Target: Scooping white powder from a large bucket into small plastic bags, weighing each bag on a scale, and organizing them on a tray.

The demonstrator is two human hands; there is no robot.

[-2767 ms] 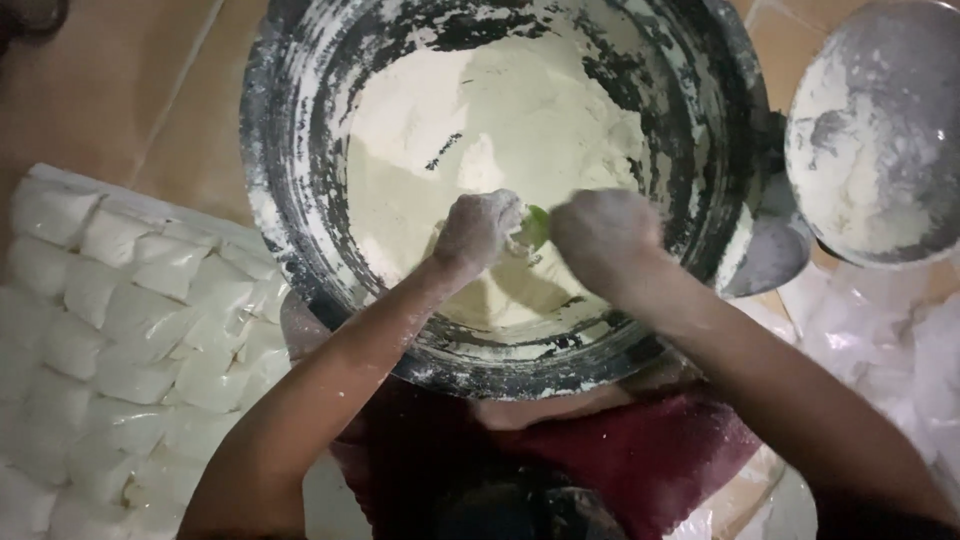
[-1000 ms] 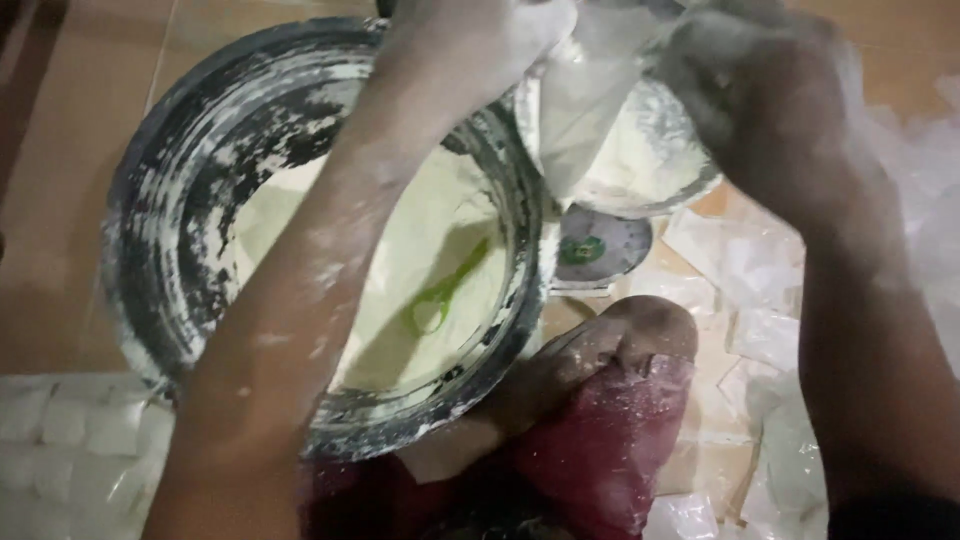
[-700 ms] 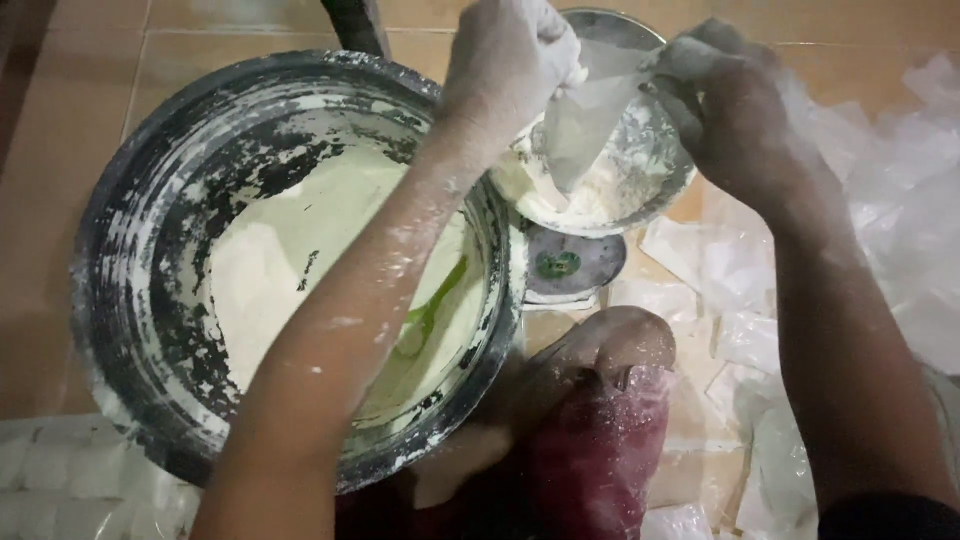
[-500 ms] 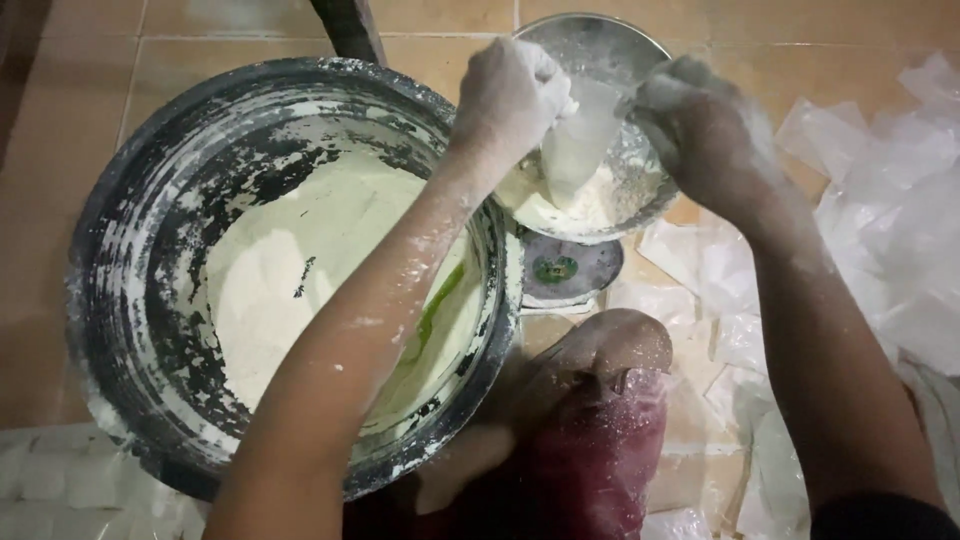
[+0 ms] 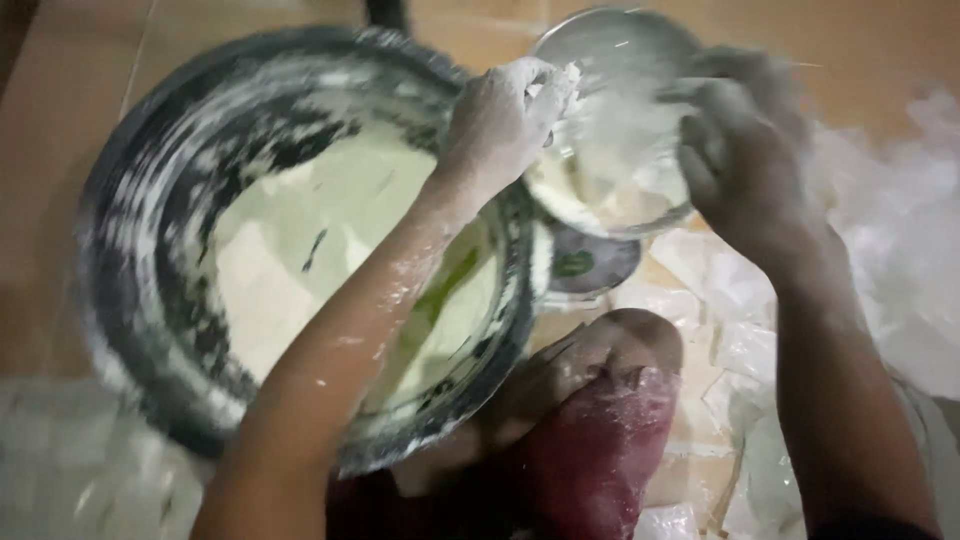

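Hands: left hand (image 5: 505, 115), right hand (image 5: 745, 165) floury over small bowl (image 5: 615, 150).

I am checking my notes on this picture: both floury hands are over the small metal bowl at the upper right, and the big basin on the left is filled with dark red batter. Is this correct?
Not quite. In the head view, the batter in the big basin is pale cream-white, not dark red. The rest holds: the left hand and right hand, both floury, are over the small metal bowl at the upper right.

Head camera looking steeply down from my head, sitting close over my hands, big basin (image 5: 300, 250), small bowl (image 5: 615, 130), floor (image 5: 60, 130).
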